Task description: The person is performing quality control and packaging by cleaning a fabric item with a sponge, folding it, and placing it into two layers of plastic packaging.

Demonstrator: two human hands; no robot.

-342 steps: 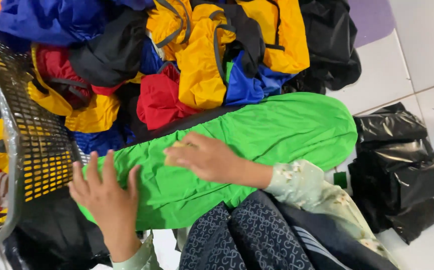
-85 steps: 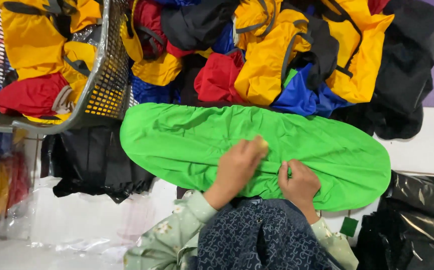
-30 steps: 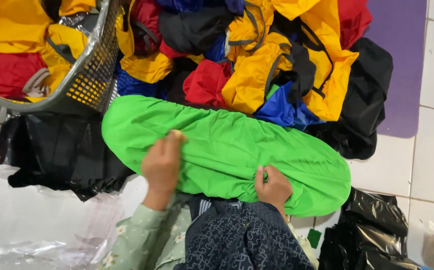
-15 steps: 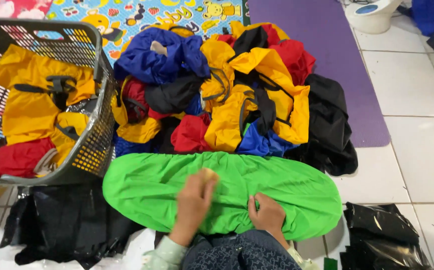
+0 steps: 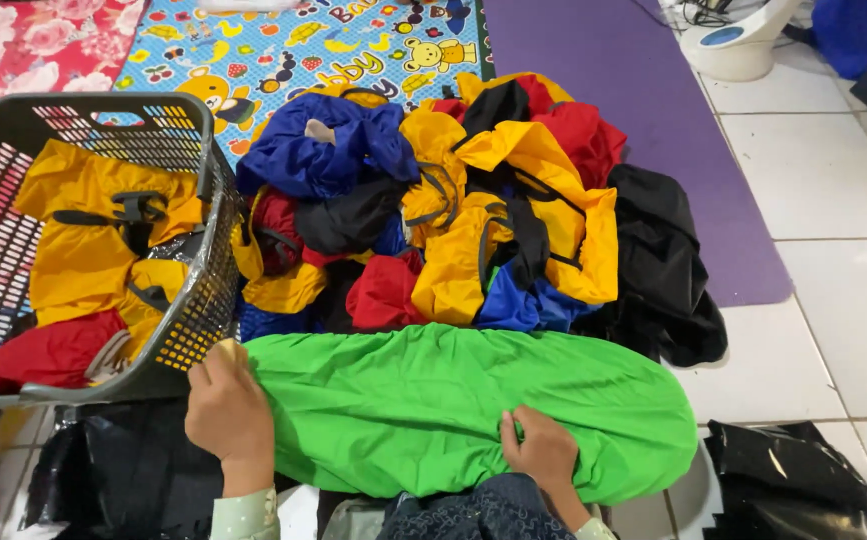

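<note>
Hands work a long, rounded bright green fabric cover (image 5: 473, 410) spread before the heaped yellow, blue, red and black fabric pieces (image 5: 453, 200). Left hand (image 5: 230, 412) presses its left end beside the grey plastic basket (image 5: 193, 330), fingers flat. Right hand (image 5: 541, 450) pinches the near edge; its fingertips are partly hidden in folds.

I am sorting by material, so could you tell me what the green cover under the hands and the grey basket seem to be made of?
Green cover: thin woven fabric, probably synthetic, matte, with fine soft wrinkles. Grey basket: rigid moulded plastic, judging by its perforated lattice walls.
</note>
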